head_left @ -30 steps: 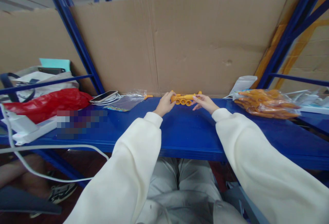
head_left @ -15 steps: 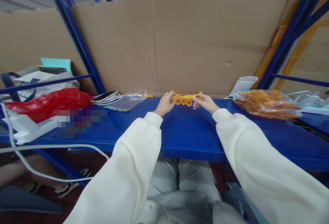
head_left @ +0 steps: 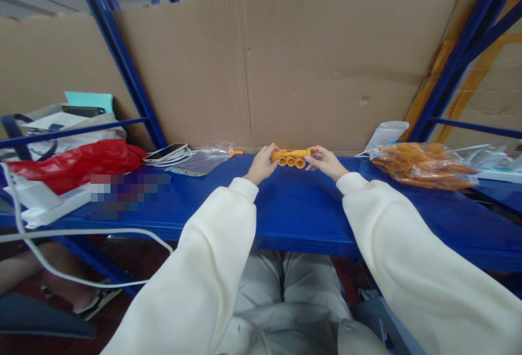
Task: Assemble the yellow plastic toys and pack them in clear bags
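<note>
Soft, even light leaves faint sheen on the blue shelf [head_left: 302, 213], while wide-angle distortion stretches the edges.

The head-worn camera looked from above the wearer's lap [head_left: 305, 279], forward and down across the table [head_left: 302, 213] toward the upright cardboard panel [head_left: 326, 61]. Coverage was wide; the left hand [head_left: 261, 165] and right hand [head_left: 326, 162] lay well away from the lens, near frame centre.
</note>
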A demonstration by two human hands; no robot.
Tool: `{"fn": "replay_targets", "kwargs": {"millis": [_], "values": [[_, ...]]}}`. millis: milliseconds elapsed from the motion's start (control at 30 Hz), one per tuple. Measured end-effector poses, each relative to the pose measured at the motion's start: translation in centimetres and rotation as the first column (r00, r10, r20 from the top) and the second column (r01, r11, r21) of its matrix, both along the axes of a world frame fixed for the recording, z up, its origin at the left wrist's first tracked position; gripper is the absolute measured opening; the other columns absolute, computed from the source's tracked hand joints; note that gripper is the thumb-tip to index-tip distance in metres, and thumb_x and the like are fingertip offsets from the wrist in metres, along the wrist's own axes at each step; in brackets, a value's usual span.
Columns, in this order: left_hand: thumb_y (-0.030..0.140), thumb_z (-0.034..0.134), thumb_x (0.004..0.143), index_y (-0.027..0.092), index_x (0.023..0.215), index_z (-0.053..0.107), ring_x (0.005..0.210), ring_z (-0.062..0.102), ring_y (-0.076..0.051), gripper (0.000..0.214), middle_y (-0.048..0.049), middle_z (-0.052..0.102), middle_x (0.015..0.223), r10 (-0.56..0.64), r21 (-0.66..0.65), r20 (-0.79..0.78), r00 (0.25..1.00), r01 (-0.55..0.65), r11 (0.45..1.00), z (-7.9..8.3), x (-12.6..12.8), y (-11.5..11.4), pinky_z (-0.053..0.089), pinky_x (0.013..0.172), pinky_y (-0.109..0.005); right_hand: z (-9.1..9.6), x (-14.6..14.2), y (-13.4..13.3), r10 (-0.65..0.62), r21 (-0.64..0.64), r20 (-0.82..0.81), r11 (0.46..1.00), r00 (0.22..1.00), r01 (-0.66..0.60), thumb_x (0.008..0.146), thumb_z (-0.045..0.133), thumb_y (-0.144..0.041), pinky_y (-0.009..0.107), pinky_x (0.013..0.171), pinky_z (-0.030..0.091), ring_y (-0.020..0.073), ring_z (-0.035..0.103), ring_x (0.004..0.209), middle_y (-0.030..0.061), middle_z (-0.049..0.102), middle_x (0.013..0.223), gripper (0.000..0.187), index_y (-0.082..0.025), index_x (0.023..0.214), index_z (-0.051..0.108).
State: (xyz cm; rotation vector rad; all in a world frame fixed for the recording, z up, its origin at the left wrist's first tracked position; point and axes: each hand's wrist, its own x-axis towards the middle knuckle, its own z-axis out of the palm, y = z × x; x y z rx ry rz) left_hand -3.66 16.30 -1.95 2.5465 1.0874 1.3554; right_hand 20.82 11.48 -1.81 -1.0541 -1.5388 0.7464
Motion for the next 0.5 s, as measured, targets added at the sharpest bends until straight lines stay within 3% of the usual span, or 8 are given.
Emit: {"fn": "replay_targets", "kwargs": {"millis": [500], "values": [[0.006,0.070,0.080,0.019,0.107,0.063,0.093,0.068,-0.019,0.031,-0.0055,0.068,0.107,0.023,-0.019,-0.008,1.000,-0.023,1.000,0.06,0.08,-0.11,0.057,0.089,-0.034,0.43,-0.19,-0.35,0.008,-0.032,-0.011,0.999,1.000,-0.008,0.072,0.087,-0.051,0.038,0.070,0.062,0.0201,0.072,0.065,0.0009,0.070,0.070,0.044,-0.021,0.092,0.062]]}}
